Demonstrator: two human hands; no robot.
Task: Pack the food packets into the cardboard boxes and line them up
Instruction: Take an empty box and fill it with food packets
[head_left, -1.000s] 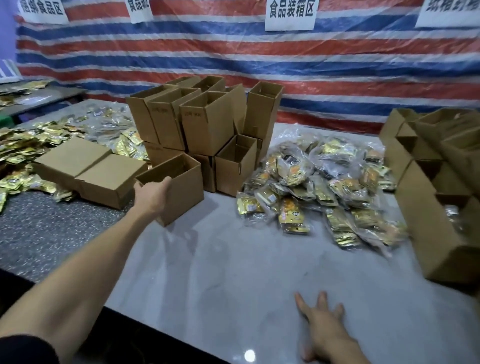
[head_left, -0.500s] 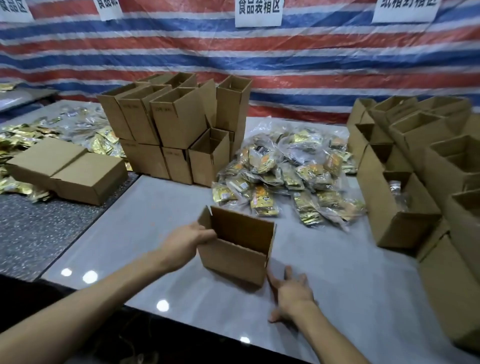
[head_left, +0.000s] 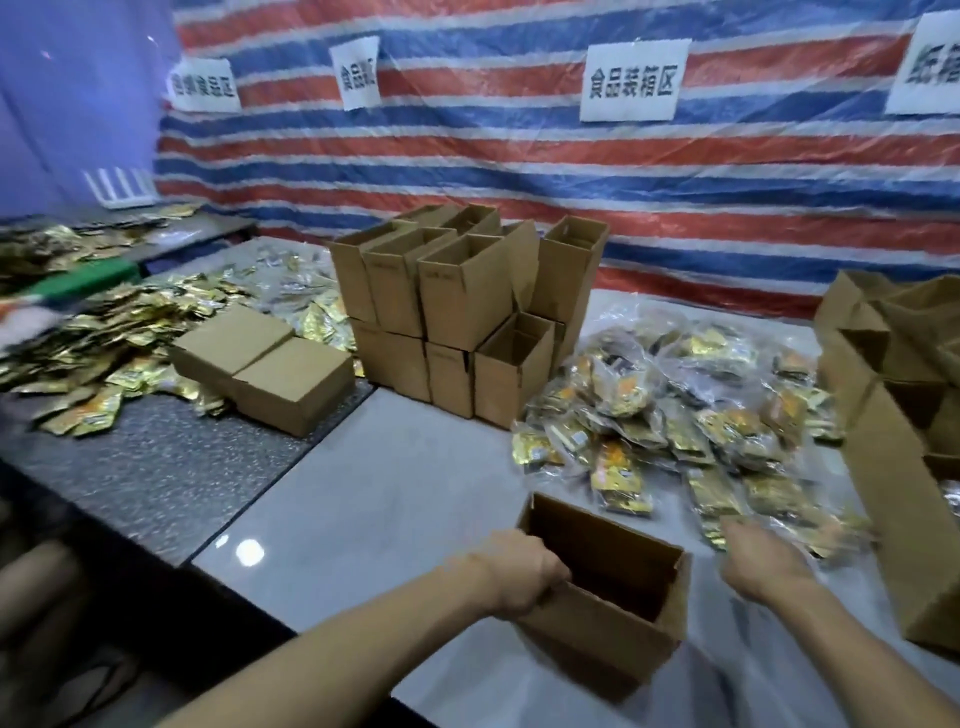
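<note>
An open, empty cardboard box (head_left: 613, 631) stands on the pale table (head_left: 374, 499) right in front of me. My left hand (head_left: 519, 574) grips the box's near left rim. My right hand (head_left: 761, 558) stretches past the box's right side toward the pile of bagged food packets (head_left: 675, 415); its fingers reach the nearest packets and are motion-blurred, so whether they hold one is unclear.
A stack of empty open boxes (head_left: 457, 312) stands behind the middle of the table. More open boxes (head_left: 893, 431) line the right edge. Two closed boxes (head_left: 265, 364) lie on the dark speckled table at left among loose gold packets (head_left: 104, 332).
My left hand pulled the open box from the stack to the table's front. My right hand lifted off the table and moved right toward the packet pile.
</note>
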